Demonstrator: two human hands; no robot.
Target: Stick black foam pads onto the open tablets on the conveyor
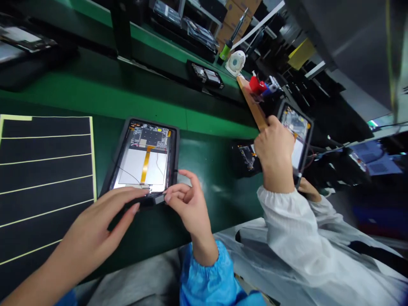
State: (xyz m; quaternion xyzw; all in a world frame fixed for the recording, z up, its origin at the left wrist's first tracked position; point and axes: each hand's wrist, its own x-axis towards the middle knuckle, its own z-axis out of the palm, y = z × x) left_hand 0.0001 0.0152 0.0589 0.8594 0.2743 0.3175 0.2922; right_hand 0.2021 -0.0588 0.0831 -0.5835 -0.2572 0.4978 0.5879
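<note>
An opened tablet (158,163) lies in a black frame on the green bench, its insides facing up. It shows a circuit board (149,137), a white battery area (130,163) and an orange ribbon cable (146,165). My left hand (95,223) reaches over its near edge, index finger stretched onto it and thumb apart. At the near right corner, my right hand (188,202) has thumb and fingers pinched together, beside a small grey block (160,198). Whatever the pinch holds is too small to make out. A thin dark wire crosses the battery area.
On the right, a co-worker's hand (276,148) in a white sleeve holds another opened tablet (298,136). A further device (247,157) lies beside it. A black mat (47,170) with yellow lines is at left. Behind are a shelf device (207,75) and a small fan (236,63).
</note>
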